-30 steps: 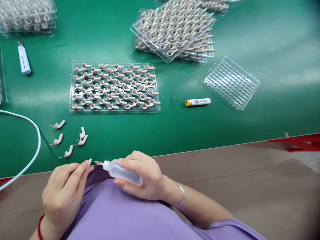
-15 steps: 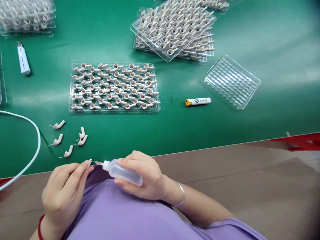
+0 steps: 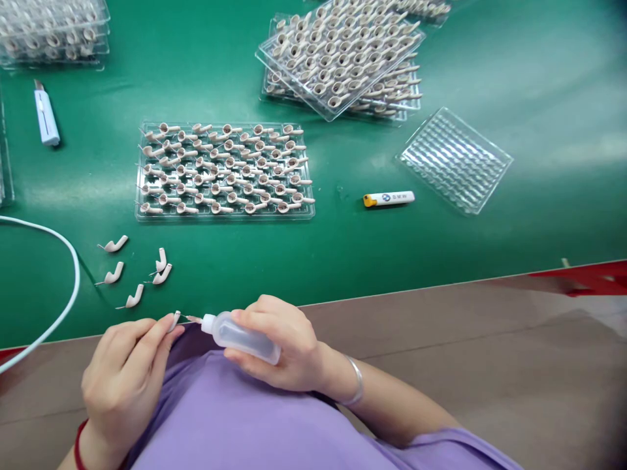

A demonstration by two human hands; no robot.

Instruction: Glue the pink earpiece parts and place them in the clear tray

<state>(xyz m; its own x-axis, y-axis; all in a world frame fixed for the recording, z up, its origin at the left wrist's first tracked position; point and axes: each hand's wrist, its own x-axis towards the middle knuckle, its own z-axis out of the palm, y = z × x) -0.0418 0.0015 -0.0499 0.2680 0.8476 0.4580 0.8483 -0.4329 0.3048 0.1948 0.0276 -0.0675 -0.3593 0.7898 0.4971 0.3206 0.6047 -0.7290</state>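
Between the thumb and fingers of my left hand (image 3: 127, 372) is a small beige pipe-shaped part (image 3: 174, 320), mostly covered by the fingertips. My right hand (image 3: 284, 343) is closed around a translucent squeeze bottle (image 3: 245, 338) with a white cap. Its thin needle tip (image 3: 192, 319) points left, right at the upper end of the held part; whether it touches cannot be told. On the green table just beyond my left hand lie several like parts (image 3: 134, 297) with thin wires sticking out. Farther back, a clear tray (image 3: 225, 217) holds rows of them.
Stacked filled trays (image 3: 337, 65) stand at the back, with another stack (image 3: 53, 39) at back left. A bare clear tray (image 3: 455, 160) lies right, near a white and yellow lighter-like object (image 3: 388, 199). A light-blue box cutter (image 3: 46, 117) and a white cable (image 3: 73, 281) are left.
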